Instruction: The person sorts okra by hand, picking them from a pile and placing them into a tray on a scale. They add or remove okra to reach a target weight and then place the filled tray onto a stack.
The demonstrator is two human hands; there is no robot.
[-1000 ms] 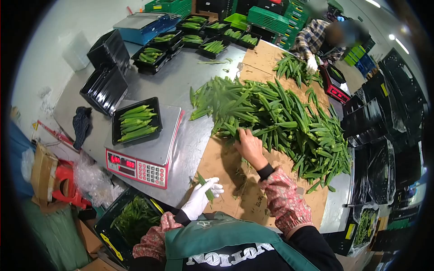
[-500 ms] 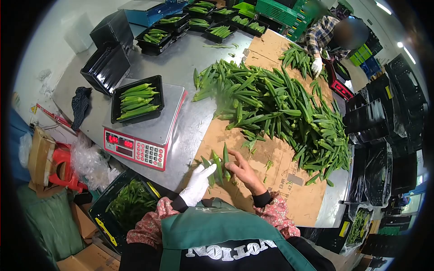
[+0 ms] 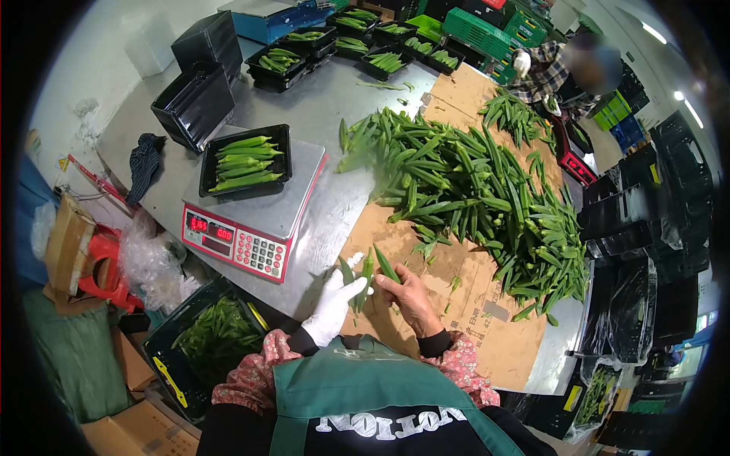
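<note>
My left hand [image 3: 331, 302], in a white glove, is closed on okra pods [image 3: 365, 275] that stick up past its fingers. Close beside it, my bare right hand [image 3: 411, 298] pinches a single okra pod [image 3: 385, 264] between thumb and fingers, tilted up to the left. Both hands are over the brown cardboard [image 3: 464, 319]. Beyond them spreads a large heap of okra [image 3: 479, 190]. On the left stands a red-edged scale [image 3: 251, 247], its display lit. A black tray [image 3: 283, 171] with a row of okra pods [image 3: 247, 163] rests on its plate.
Filled black trays [image 3: 277, 61] line the back of the metal table [image 3: 319, 99]. Empty black trays [image 3: 194, 106] are stacked behind the scale, near a dark cloth [image 3: 146, 167]. A crate of okra [image 3: 217, 334] sits low left. Across the table, a person [image 3: 544, 68] works beside another scale [image 3: 576, 163].
My right hand's pod has swung from nearly upright to a leftward tilt. The co-worker's gloved hand has lifted back from the small okra pile. The whole view has shifted slightly.
</note>
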